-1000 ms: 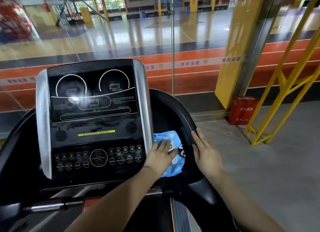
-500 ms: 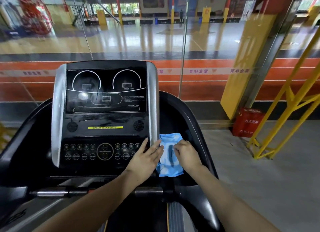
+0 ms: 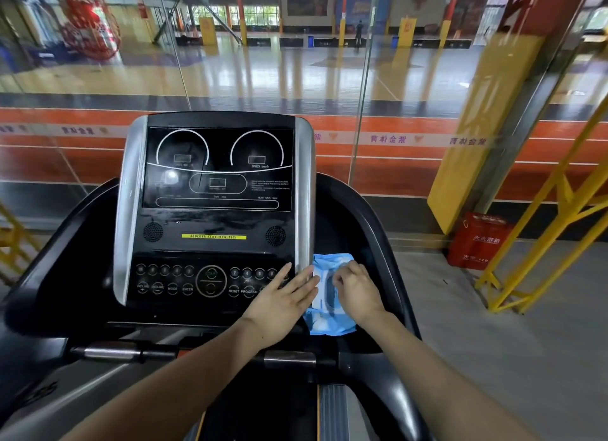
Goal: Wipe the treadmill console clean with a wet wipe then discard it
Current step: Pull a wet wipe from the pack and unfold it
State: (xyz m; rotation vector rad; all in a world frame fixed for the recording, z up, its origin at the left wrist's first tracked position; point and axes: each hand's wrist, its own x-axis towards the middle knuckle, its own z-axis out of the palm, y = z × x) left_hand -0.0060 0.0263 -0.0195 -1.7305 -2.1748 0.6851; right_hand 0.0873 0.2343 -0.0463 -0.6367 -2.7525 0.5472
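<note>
Wipe pack: a soft blue wet wipe pack (image 3: 329,322) with a white flap on top, lying in the black side tray (image 3: 368,253) just right of the treadmill console (image 3: 214,216).
Console: black glossy panel with two dial outlines, a yellow strip reading "ALWAYS STAY HEALTHY", a row of round buttons below, silver trim down both sides; faint smears show under the screen.
Left hand: the left hand (image 3: 283,304) lies flat with straight, spread fingers over the console's lower right corner, its fingertips touching the pack's left edge.
Right hand: the right hand (image 3: 357,291) sits on top of the pack, fingers curled and pinching at the white flap; it hides the middle of the pack.
Handlebar: a silver and black bar (image 3: 125,351) crosses below the console, under both forearms.
Surroundings: a glass wall (image 3: 329,78) stands straight ahead, a red box (image 3: 477,243) sits on the floor to the right beside yellow metal framing (image 3: 543,230).
</note>
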